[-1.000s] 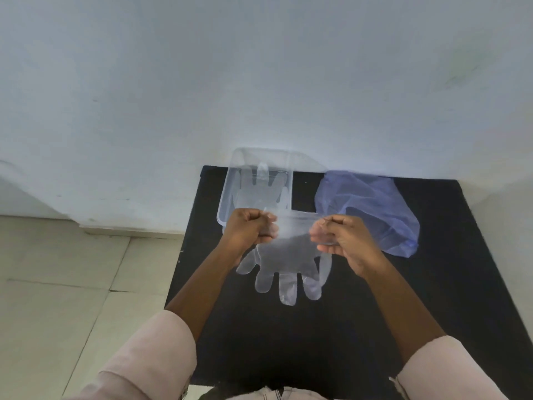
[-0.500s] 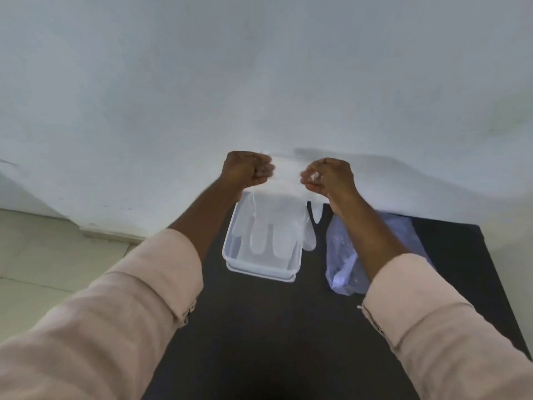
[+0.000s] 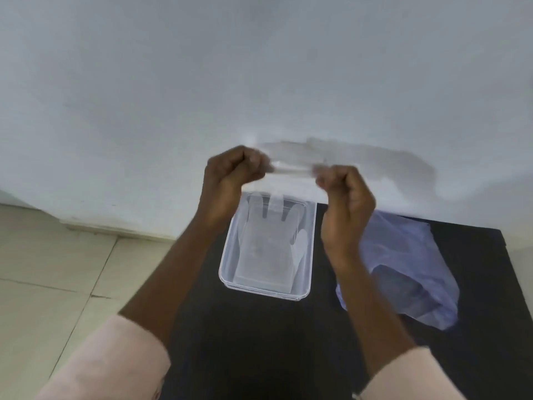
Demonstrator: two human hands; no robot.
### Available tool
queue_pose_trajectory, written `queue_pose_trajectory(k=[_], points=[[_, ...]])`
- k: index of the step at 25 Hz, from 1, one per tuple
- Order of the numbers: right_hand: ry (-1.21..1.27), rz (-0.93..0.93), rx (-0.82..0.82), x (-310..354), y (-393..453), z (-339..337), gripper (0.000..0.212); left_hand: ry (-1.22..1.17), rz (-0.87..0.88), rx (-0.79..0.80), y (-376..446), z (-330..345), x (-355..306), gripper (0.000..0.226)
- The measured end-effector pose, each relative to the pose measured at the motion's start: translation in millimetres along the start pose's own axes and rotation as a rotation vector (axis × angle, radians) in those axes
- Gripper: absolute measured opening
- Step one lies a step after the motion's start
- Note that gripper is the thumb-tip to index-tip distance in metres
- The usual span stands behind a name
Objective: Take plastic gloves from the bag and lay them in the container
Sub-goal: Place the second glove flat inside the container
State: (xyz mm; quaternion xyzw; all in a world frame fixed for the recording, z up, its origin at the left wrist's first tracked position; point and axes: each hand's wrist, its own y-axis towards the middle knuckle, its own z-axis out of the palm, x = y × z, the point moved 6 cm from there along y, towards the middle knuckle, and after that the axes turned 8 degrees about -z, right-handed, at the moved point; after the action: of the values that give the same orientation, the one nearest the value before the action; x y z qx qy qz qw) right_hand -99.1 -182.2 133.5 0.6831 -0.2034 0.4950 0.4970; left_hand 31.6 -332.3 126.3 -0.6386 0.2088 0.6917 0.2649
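A black tabletop (image 3: 253,336) fills the near ground, with pale floor tiles (image 3: 49,272) to its left and a plain white wall (image 3: 259,67) rising behind it. Nearest the camera, two pink sleeves (image 3: 115,368) lead forward to bare forearms. On the table sits the clear container (image 3: 305,249), with at least one flat plastic glove already lying inside it, fingers toward the wall. Just beside it on the right slumps the thin bluish bag (image 3: 409,264), apparently the supply. Above the container's far end, the left hand (image 3: 230,174) and the right hand (image 3: 346,197) are each closed in a pinch on the cuff of a transparent glove (image 3: 291,169), stretching it taut between them; this probably keeps the limp film flat and lined up over the container for laying down. Blur hides the rest of that glove.
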Motion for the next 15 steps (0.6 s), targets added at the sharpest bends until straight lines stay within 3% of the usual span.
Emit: queue_pose_trajectory(k=[3, 7, 12, 15], points=[[-0.181, 0.184, 0.150, -59.4, -56.4, 5.6, 0.017, 0.177, -0.245, -0.035, -8.6, -14.8, 82.7, 0.017], [-0.405, 0.306, 0.324, -110.2, -92.1, 21.4, 0.015, 0.641, -0.329, -0.001, -6.8, -10.2, 133.5, 0.020], [-0.544, 0.363, 0.427, -131.2, -103.9, 31.1, 0.016, 0.786, -0.324, -0.068, -8.9, -3.8, 149.4, 0.024], [-0.594, 0.342, 0.457, -130.8, -105.8, 31.9, 0.015, 0.838, -0.390, -0.006, -15.4, 0.5, 165.5, 0.024]])
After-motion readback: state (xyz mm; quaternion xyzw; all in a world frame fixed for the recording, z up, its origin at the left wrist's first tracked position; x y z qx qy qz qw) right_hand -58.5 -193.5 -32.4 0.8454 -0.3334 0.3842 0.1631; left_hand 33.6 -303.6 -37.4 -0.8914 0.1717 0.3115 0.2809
